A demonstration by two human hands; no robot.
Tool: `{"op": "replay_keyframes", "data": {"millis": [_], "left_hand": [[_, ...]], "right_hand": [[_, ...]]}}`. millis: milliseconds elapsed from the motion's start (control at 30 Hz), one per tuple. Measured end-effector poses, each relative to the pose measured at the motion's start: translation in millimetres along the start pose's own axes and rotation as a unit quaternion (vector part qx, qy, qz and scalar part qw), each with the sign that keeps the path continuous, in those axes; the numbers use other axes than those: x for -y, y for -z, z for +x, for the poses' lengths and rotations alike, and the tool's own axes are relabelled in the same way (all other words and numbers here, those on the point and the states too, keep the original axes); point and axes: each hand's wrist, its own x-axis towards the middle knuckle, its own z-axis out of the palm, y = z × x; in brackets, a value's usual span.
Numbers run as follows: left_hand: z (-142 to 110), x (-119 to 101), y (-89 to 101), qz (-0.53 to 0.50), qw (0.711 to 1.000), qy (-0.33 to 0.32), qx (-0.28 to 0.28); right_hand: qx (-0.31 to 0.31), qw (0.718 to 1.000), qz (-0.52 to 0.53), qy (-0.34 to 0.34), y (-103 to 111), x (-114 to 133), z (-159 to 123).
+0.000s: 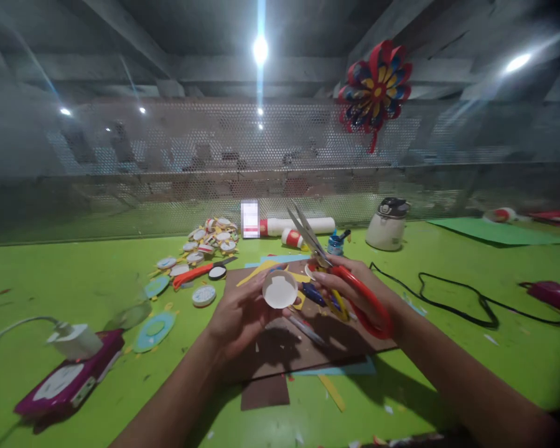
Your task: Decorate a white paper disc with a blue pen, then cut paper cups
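Observation:
The shallow white paper cup bottom [280, 290] is in my left hand [238, 317], its open hollow side turned toward me. The fingers are wrapped around its left side and underside. My right hand [354, 280] grips a pair of scissors [308, 231] by red and yellow handles. Their blades are parted and point up and away, above and to the right of the cup bottom. Below both hands lies a brown board [270, 358] with paper scraps. A dark blue tool [315, 295], partly hidden by my right hand, shows beside the cup bottom.
Left lie an orange utility knife [196, 271], a round white lid-like piece [204, 295] and a pile of small paper crafts [214, 236]. Behind stand a blue ink bottle [335, 244] and a white-and-black container [387, 225]. A purple power strip [70, 376] sits front left; a black cable [466, 295] runs right.

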Motion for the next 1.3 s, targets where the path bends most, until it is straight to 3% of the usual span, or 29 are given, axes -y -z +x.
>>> {"op": "replay_keyframes", "data": {"millis": [200,467,767,1300], "left_hand": [[3,-3,3.3,0.005,0.998,-0.035,-0.047],[6,-5,3.0,-0.013,0.993,-0.038,-0.108],[8,-9,2.5,-0.033,0.986,-0.047,-0.159],[9,-8,1.5,-0.048,0.984,-0.063,-0.159]], "right_hand": [[0.049,0.995,0.002,-0.090,6,-17,-15],[0.069,0.989,-0.074,-0.104,9,-47,-31],[0.070,0.980,-0.174,-0.064,16,-42,-35],[0.086,0.969,-0.216,-0.083,16,-35,-38]]}}
